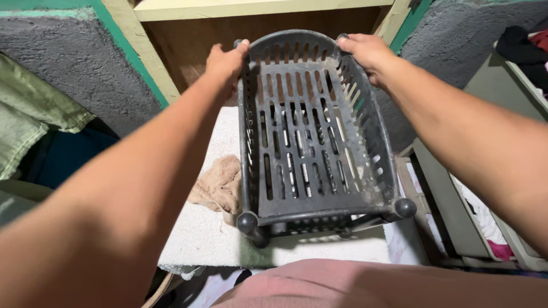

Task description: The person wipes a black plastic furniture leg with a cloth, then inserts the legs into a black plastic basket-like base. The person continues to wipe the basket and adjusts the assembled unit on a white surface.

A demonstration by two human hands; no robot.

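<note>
A black slotted plastic basket [308, 142] with round knobs at its corners is held in the air in front of me, empty inside. My left hand [225, 60] grips its far left corner. My right hand [365, 51] grips its far right corner. The basket's far end is close to the opening of a wooden shelf compartment [188, 48] with a yellow frame.
Below the basket lies a white ledge [200, 234] with a crumpled tan cloth [220, 185] on it. Rough grey walls stand left and right. Green fabric [28, 120] hangs at the left. Grey drawers [456, 211] with clothes are at the right.
</note>
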